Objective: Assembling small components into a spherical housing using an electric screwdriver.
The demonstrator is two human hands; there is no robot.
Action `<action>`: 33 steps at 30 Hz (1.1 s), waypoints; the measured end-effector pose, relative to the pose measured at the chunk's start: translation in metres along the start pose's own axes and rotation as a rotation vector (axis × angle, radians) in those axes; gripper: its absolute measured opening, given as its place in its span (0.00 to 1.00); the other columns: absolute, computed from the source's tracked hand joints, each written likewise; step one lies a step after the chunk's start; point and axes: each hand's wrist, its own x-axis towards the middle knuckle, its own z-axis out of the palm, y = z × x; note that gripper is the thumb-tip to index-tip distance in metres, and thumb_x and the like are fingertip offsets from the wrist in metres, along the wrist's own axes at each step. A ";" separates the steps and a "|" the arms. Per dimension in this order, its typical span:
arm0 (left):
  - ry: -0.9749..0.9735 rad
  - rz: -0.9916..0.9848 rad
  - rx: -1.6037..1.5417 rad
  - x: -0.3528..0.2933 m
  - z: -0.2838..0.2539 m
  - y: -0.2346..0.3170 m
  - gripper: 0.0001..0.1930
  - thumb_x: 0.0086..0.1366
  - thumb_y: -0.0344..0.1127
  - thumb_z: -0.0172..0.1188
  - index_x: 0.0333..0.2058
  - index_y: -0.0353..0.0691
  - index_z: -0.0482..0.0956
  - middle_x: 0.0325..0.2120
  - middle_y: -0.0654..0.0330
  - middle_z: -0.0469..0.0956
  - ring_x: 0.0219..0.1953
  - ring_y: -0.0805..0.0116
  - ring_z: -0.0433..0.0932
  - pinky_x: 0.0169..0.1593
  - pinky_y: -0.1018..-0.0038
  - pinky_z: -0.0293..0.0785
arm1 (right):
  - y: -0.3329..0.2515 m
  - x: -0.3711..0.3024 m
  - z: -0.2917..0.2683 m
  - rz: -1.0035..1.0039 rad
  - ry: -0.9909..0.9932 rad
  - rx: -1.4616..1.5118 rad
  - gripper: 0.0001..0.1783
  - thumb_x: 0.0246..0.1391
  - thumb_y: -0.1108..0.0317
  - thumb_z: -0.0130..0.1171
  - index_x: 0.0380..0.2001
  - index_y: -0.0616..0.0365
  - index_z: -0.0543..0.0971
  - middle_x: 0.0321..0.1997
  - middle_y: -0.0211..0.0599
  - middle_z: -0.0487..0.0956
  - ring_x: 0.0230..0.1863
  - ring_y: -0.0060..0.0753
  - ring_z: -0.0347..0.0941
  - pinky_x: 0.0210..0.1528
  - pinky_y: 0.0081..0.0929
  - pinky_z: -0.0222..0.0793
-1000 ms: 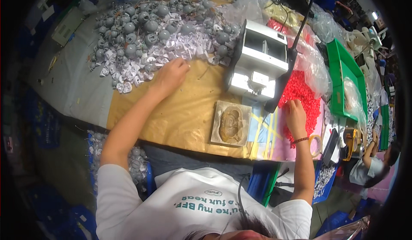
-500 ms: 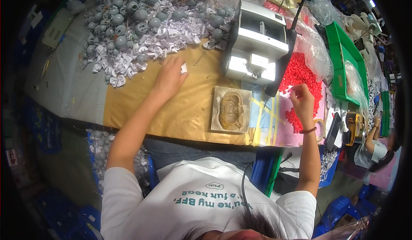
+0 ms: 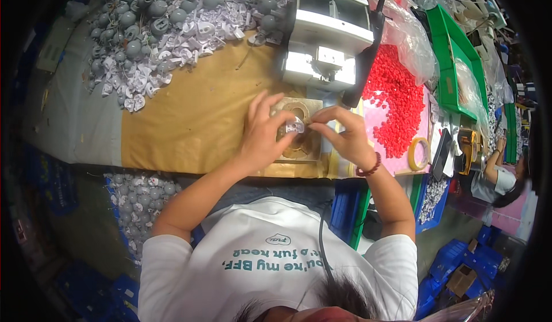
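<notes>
Left hand (image 3: 263, 131) and right hand (image 3: 349, 135) have come together, making this two-handed work: in the head view I see the left pinching a white piece (image 3: 296, 127) over the hollowed block (image 3: 312, 153), the right's fingertips bunched beside it; whether gripping, I can't tell.

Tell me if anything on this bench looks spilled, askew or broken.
No breakage stands out. The small red plastic pieces lie loose on the pink surface, a few scattered apart from the main heap, which looks spilled, though it may be deliberate.
</notes>
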 end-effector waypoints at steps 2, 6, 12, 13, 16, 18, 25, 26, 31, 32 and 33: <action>0.005 -0.051 -0.001 0.003 0.001 -0.001 0.23 0.51 0.32 0.72 0.45 0.43 0.74 0.59 0.49 0.65 0.65 0.43 0.58 0.65 0.53 0.57 | 0.002 0.005 0.011 -0.149 -0.011 -0.147 0.10 0.44 0.76 0.70 0.29 0.58 0.78 0.31 0.35 0.80 0.35 0.38 0.77 0.37 0.33 0.71; -0.108 -0.047 -0.049 0.027 -0.028 -0.020 0.27 0.52 0.31 0.70 0.51 0.40 0.69 0.56 0.50 0.66 0.58 0.48 0.64 0.63 0.56 0.61 | 0.014 0.008 0.024 -0.391 -0.100 -0.446 0.10 0.43 0.71 0.68 0.30 0.55 0.77 0.36 0.31 0.79 0.42 0.35 0.74 0.42 0.32 0.67; 0.225 0.056 0.323 0.122 -0.030 -0.074 0.26 0.53 0.32 0.68 0.51 0.40 0.71 0.48 0.51 0.70 0.55 0.51 0.68 0.57 0.59 0.69 | 0.001 0.003 0.027 -0.356 -0.155 -0.551 0.14 0.42 0.71 0.68 0.36 0.57 0.80 0.41 0.34 0.78 0.46 0.38 0.74 0.44 0.34 0.68; 0.231 0.030 0.350 0.137 -0.028 -0.077 0.26 0.52 0.32 0.69 0.50 0.40 0.71 0.48 0.51 0.71 0.54 0.50 0.68 0.56 0.59 0.70 | -0.001 0.003 0.028 -0.319 -0.162 -0.536 0.14 0.43 0.71 0.68 0.37 0.57 0.80 0.42 0.34 0.78 0.46 0.39 0.74 0.45 0.34 0.69; 0.181 -0.090 0.424 0.173 -0.022 -0.081 0.25 0.52 0.33 0.70 0.49 0.40 0.72 0.47 0.52 0.71 0.52 0.48 0.71 0.54 0.59 0.72 | -0.003 -0.002 0.031 -0.272 -0.152 -0.524 0.14 0.45 0.72 0.67 0.38 0.57 0.81 0.42 0.34 0.78 0.47 0.40 0.73 0.46 0.35 0.69; 0.179 -0.088 0.367 0.181 -0.029 -0.086 0.25 0.52 0.33 0.70 0.49 0.40 0.72 0.46 0.50 0.71 0.50 0.47 0.72 0.53 0.59 0.72 | 0.001 -0.003 0.031 -0.254 -0.135 -0.482 0.15 0.45 0.74 0.67 0.39 0.57 0.81 0.43 0.34 0.78 0.47 0.41 0.73 0.47 0.36 0.69; 0.522 -0.117 -0.236 0.167 -0.105 -0.064 0.22 0.57 0.33 0.69 0.49 0.39 0.73 0.40 0.60 0.73 0.41 0.71 0.73 0.46 0.73 0.73 | -0.003 -0.003 0.030 -0.092 0.026 -0.248 0.19 0.47 0.78 0.67 0.45 0.60 0.79 0.47 0.44 0.77 0.47 0.48 0.74 0.48 0.38 0.71; 0.516 -0.113 -0.349 0.158 -0.118 -0.044 0.21 0.58 0.33 0.69 0.49 0.39 0.73 0.40 0.62 0.74 0.40 0.73 0.73 0.45 0.75 0.73 | -0.006 0.001 0.028 -0.110 0.051 -0.244 0.20 0.47 0.78 0.68 0.46 0.61 0.79 0.48 0.46 0.76 0.47 0.49 0.74 0.47 0.38 0.72; 0.189 -0.080 -0.549 0.092 -0.126 0.021 0.21 0.57 0.29 0.68 0.50 0.44 0.74 0.44 0.66 0.75 0.43 0.75 0.75 0.44 0.77 0.73 | -0.043 0.043 0.018 -0.265 0.192 -0.225 0.28 0.46 0.77 0.69 0.53 0.60 0.76 0.53 0.47 0.76 0.53 0.51 0.73 0.53 0.36 0.72; 0.148 -0.077 -0.600 0.075 -0.122 0.033 0.21 0.57 0.28 0.68 0.50 0.44 0.73 0.46 0.65 0.74 0.43 0.76 0.74 0.44 0.78 0.73 | -0.052 0.052 0.021 -0.280 0.207 -0.179 0.28 0.47 0.77 0.69 0.53 0.60 0.75 0.54 0.48 0.76 0.54 0.50 0.74 0.53 0.36 0.72; 0.101 -0.071 -0.658 0.061 -0.117 0.044 0.22 0.57 0.28 0.68 0.50 0.45 0.73 0.47 0.65 0.73 0.43 0.76 0.74 0.45 0.78 0.72 | -0.060 0.060 0.024 -0.288 0.225 -0.141 0.28 0.48 0.77 0.69 0.54 0.60 0.74 0.55 0.49 0.75 0.54 0.49 0.74 0.53 0.35 0.73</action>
